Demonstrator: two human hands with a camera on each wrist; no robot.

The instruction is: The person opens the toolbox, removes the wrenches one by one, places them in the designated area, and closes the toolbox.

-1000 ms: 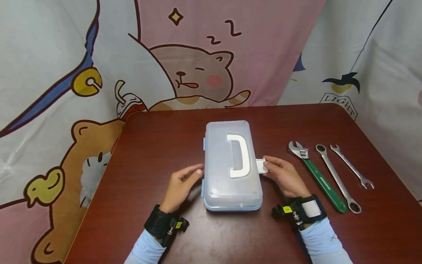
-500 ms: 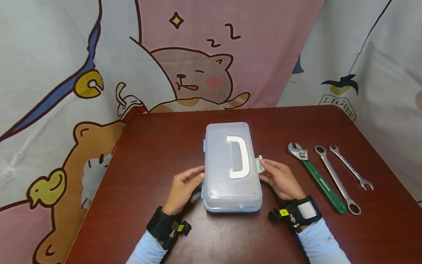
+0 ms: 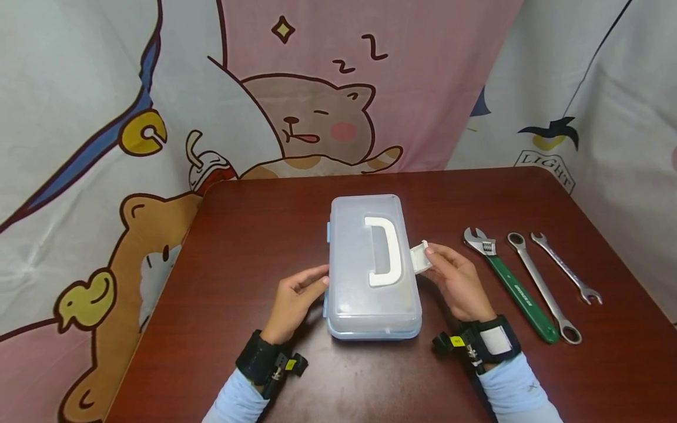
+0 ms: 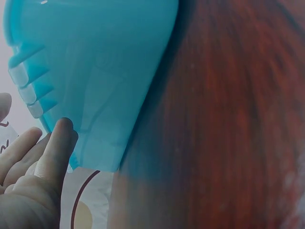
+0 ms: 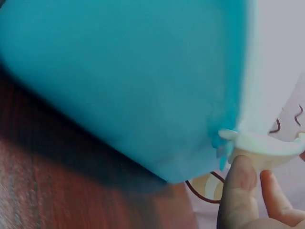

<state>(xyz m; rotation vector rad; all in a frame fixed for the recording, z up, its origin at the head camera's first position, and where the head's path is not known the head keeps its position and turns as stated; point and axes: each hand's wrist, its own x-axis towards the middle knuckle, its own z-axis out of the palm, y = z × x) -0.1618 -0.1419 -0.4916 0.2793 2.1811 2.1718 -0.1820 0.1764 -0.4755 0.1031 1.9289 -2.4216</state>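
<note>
A plastic toolbox (image 3: 349, 264) with a clear lid and a light blue base sits mid-table, its white carry handle (image 3: 392, 252) lying folded on the lid. On its right side a white latch (image 3: 420, 257) sticks out, swung away from the box. My right hand (image 3: 459, 282) pinches the latch's outer edge; in the right wrist view, fingers lie under the curved latch (image 5: 267, 149). At the hinge side, my left hand (image 3: 296, 299) rests its extended fingertips against the box. The left wrist view shows those fingers (image 4: 55, 152) beside the blue wall near the hinges (image 4: 31, 88).
To the right lie a green-handled adjustable wrench (image 3: 515, 288), a ratcheting ring wrench (image 3: 545, 288) and a smaller combination wrench (image 3: 566, 267). The brown wooden table (image 3: 254, 229) ends at a printed cloth backdrop (image 3: 317, 47). Each wrist wears a black camera strap (image 3: 259, 361).
The latch first stood out, tilted in closer to the box, and now stands out again at a slant with my right hand. My left fingertips moved slightly right, onto the box's side.
</note>
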